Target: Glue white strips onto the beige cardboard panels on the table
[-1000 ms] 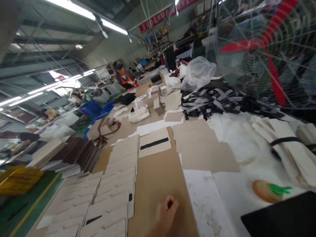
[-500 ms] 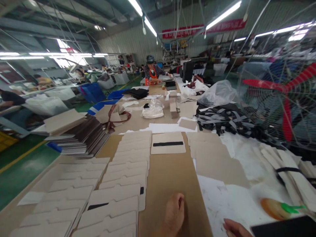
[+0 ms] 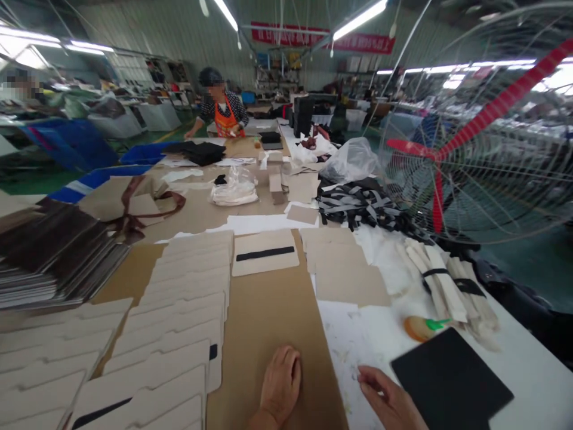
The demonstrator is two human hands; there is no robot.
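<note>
My left hand lies flat, fingers together, on a long brown cardboard sheet at the near edge of the table. My right hand rests beside it on a stained white sheet, fingers stretched out and holding nothing, just left of a black pad. Overlapping rows of beige card pieces lie to the left of the cardboard. One beige card with a black strip sits at the cardboard's far end.
A round brush with a green handle and bundled beige strips lie right. A caged fan with red blades stands at the right edge. Black-and-white strips are heaped behind, dark boards stacked left. A person in an orange apron works far off.
The view has swung level and to the right. My right hand has come into view beside the black pad. My left hand has uncurled and settled flat on the cardboard.
</note>
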